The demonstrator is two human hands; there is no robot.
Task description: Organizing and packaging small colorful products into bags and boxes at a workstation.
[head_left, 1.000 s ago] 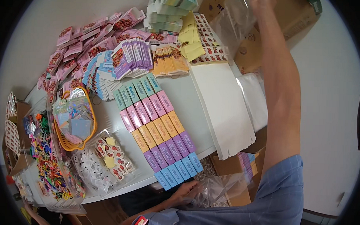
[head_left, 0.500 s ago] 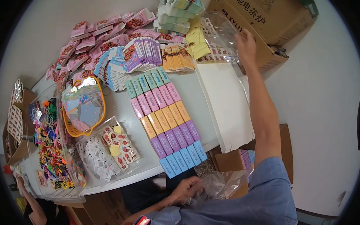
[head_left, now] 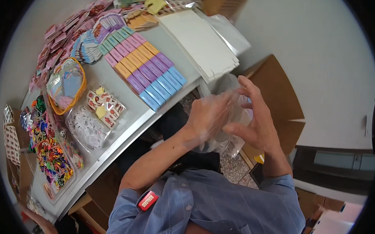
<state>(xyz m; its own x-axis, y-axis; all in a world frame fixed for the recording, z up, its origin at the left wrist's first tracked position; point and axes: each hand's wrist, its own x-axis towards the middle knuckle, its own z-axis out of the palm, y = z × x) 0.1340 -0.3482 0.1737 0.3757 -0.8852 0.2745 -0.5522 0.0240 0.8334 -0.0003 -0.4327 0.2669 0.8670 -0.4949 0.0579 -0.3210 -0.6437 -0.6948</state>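
Above my lap a clear plastic bag (head_left: 221, 136) hangs around my left hand (head_left: 208, 113). The film covers part of that hand and its fingers are bunched in it, partly blurred. To the right, my right hand (head_left: 259, 123) is open, thumb and fingers spread apart beside the bag, fingertips near its upper edge. Left of the hands, on the table, small boxes (head_left: 146, 68) stand in a block of colour rows: green, pink, orange, purple and blue.
White card sheets (head_left: 198, 39) lie at the table's right end, a clear bag (head_left: 229, 34) beside them. A yellow basket (head_left: 82, 90), a tub of colourful cords (head_left: 50, 153), a tray of stickers (head_left: 109, 110) and pink packets (head_left: 66, 34) fill the left. A cardboard box (head_left: 283, 95) stands right.
My right hand has left the sticker bag at the far right and come back beside my left. My left hand has risen with the plastic bag. The view has shifted.
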